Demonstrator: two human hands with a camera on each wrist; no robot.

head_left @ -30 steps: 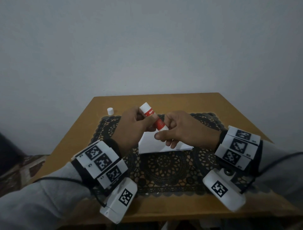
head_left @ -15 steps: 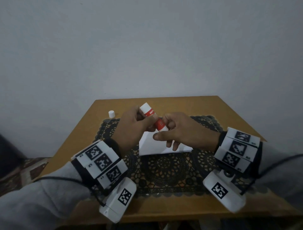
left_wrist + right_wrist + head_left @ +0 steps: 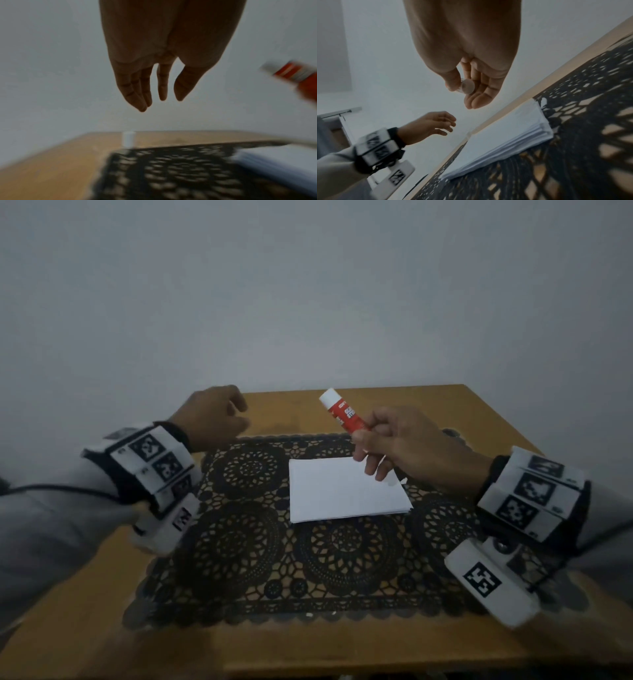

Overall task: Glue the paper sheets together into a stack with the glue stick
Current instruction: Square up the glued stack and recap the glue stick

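One glue stick (image 3: pixel 344 414), red-bodied with a white end, is held in the right hand (image 3: pixel 397 441), pinched between thumb and fingers near its lower end; the stick tilts up and to the left, above the far edge of the paper. In the right wrist view the round end of the stick shows between the thumb and the fingers (image 3: pixel 481 97), the other fingers loosely extended. One stack of white paper sheets (image 3: pixel 346 491) lies flat on one dark lace mat (image 3: pixel 274 559); the number of sheets cannot be counted, though several layered edges show at the near side in the right wrist view. The mat lies on one wooden table (image 3: pixel 342 648). The left hand (image 3: pixel 214 416) is raised over the far left corner of the table, well apart from the paper and the glue stick, holding nothing; its fingers are relaxed and loosely curved, hanging almost straight in the left wrist view. One small white cap (image 3: pixel 128 139) stands upright on the bare table just beyond the far left corner of the mat, below the left hand and not touched by it. Each wrist carries one band with black-and-white markers. A plain pale wall (image 3: pixel 308 285) stands behind the table.
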